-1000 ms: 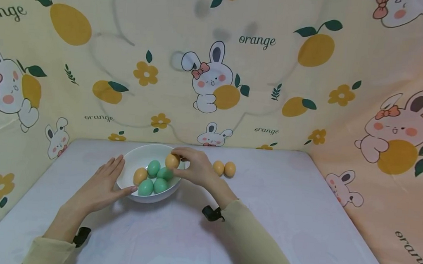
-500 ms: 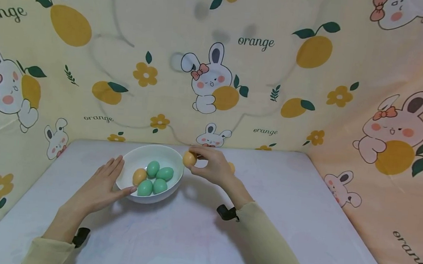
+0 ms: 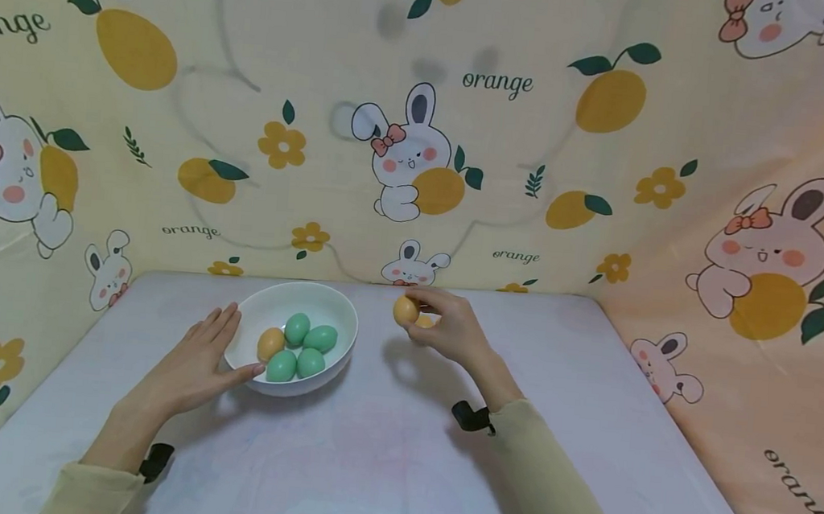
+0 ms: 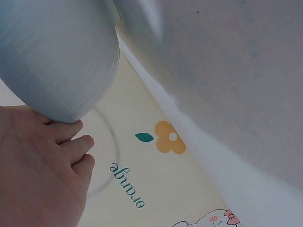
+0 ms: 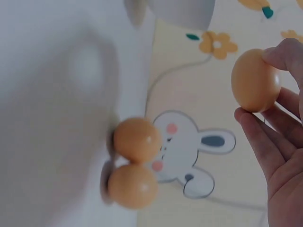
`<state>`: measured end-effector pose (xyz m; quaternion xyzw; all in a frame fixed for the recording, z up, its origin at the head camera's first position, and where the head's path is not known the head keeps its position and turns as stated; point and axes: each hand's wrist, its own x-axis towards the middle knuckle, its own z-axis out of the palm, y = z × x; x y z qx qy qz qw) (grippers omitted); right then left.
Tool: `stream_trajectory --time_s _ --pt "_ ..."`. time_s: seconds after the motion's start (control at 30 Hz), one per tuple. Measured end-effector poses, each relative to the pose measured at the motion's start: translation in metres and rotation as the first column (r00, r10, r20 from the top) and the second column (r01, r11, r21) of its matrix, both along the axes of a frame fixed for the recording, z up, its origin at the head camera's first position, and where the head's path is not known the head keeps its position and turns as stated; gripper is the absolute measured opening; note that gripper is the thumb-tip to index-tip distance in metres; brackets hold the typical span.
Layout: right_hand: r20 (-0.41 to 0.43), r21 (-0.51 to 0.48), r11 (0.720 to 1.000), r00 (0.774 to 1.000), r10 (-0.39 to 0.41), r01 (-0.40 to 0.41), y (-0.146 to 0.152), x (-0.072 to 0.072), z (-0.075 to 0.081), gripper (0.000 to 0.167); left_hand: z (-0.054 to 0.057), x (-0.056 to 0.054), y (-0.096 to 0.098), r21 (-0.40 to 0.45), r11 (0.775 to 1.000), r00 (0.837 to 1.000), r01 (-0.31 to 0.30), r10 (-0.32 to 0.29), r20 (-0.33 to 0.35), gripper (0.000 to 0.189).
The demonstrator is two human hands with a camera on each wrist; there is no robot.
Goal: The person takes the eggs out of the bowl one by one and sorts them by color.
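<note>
In the head view a white bowl (image 3: 248,309) stands left of centre on the table. Several green eggs (image 3: 297,329) and one orange-brown egg (image 3: 271,344) lie inside it. My left hand (image 3: 188,368) rests against the bowl's left side with its fingers fairly straight, the thumb along the near rim; the left wrist view shows fingertips touching the bowl's outer wall (image 4: 61,56). To the right of the bowl, my right hand (image 3: 453,329) pinches another orange-brown egg (image 5: 255,80) above the table, thumb against fingertips. Two more orange-brown eggs (image 5: 137,140) sit side by side on the table, mostly hidden behind that hand in the head view.
A pale cloth-covered table (image 3: 352,462) spreads out in front. Behind it and along both sides hangs a yellowish curtain (image 3: 311,63) printed with rabbits, oranges and flowers. Dark straps or mounts (image 3: 472,417) sit at both wrists.
My right hand has carried the held egg rightward, out from over the bowl, to above the table by the two loose eggs. The left hand stays at the bowl.
</note>
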<state>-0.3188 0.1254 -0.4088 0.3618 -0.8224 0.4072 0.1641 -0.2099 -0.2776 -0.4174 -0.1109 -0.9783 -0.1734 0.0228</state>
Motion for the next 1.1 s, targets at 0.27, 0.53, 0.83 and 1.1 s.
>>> stream_trajectory --time_s 0.27,0.53,0.83,1.1 --pt "0.070 0.022 0.997 0.995 -0.076 0.075 0.024 0.001 0.000 0.049 -0.002 -0.001 0.000 -0.005 1.000 1.000 -0.002 0.002 0.001 0.112" --pt "0.059 0.061 0.991 0.991 -0.122 0.118 0.048 -0.007 -0.006 0.049 0.000 0.000 0.000 -0.003 1.000 1.000 0.005 -0.005 -0.003 0.111" --pt "0.063 0.144 0.979 0.986 -0.157 0.146 0.069 -0.017 -0.013 0.050 -0.002 -0.001 -0.002 -0.004 1.000 1.000 -0.004 0.004 0.006 0.113" --pt "0.120 0.187 0.970 0.976 -0.179 0.155 0.085 -0.023 -0.017 0.051 -0.003 -0.002 -0.003 0.003 1.000 1.000 -0.001 0.001 0.007 0.114"
